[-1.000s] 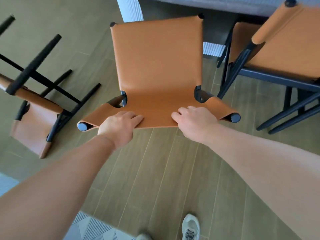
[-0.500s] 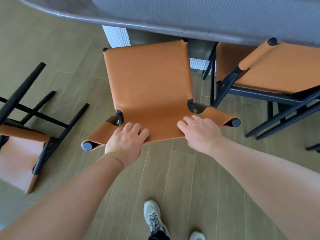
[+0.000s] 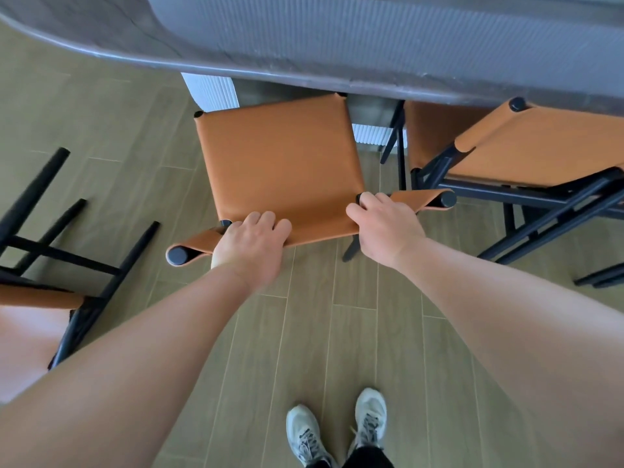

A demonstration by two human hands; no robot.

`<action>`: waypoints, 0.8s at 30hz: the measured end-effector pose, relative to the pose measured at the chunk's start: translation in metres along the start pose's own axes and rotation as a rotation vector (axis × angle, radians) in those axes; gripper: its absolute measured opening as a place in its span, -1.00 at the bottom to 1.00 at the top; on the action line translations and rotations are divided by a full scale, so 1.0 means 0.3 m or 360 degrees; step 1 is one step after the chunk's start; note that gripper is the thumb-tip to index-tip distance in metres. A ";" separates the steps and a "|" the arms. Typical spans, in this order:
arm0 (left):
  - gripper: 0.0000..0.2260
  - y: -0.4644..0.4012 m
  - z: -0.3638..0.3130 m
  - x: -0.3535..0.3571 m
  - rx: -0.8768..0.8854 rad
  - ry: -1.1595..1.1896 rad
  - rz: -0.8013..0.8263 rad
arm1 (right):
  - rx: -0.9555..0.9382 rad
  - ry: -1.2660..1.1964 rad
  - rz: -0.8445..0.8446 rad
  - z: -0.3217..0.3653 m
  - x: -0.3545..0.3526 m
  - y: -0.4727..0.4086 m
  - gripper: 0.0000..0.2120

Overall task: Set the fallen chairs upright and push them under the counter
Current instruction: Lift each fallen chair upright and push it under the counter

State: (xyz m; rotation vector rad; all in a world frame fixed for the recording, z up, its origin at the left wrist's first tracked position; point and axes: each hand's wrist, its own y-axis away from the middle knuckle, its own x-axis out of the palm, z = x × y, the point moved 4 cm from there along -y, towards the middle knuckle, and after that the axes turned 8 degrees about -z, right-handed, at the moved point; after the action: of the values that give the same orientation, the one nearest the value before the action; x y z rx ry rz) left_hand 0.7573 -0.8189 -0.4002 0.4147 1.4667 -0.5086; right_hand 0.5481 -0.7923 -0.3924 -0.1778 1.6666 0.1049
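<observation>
Left hand (image 3: 251, 243) and right hand (image 3: 385, 228) both curl fingers over top edge of middle chair (image 3: 280, 163) backrest, grasping it. Chair upright, seat pointing away toward counter (image 3: 337, 62), front edge just under its rim. Second upright chair (image 3: 526, 146) right (partly under counter). Fallen chair (image 3: 50, 251) left, legs pointing toward the counter.

- A wood-look plank floor (image 3: 364, 349) in a pale olive-brown tone runs across the whole scene, its thin light seams running mostly near to far.
- Two pale grey lace-up sneakers (image 3: 337, 430) stand side by side on it at the near edge, toes pointing far.
- Dark trouser hems (image 3: 366, 460) show just above the sneakers.
</observation>
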 end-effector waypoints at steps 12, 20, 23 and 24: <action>-0.83 -0.142 0.091 0.007 -0.0024 0.0048 -0.0037 | -0.0074 0.0031 -0.0020 -0.046 0.005 -0.165 -0.82; -0.86 -0.327 0.195 -0.003 -0.0042 -0.0011 -0.0048 | -0.0133 -0.0064 -0.0041 -0.099 -0.008 -0.362 -0.82; -0.84 -0.374 0.226 0.001 -0.0072 -0.0048 -0.0043 | -0.0152 -0.0073 -0.0032 -0.117 -0.001 -0.422 -0.83; -0.85 -0.394 0.235 -0.002 -0.0078 -0.0029 -0.0044 | -0.0150 -0.0087 -0.0030 -0.124 0.000 -0.444 -0.83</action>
State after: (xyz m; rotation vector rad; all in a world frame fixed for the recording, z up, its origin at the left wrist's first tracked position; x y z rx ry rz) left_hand 0.7494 -0.9559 -0.3899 0.3504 1.4662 -0.4963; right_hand 0.5356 -0.9297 -0.3838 -0.2599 1.6060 0.1730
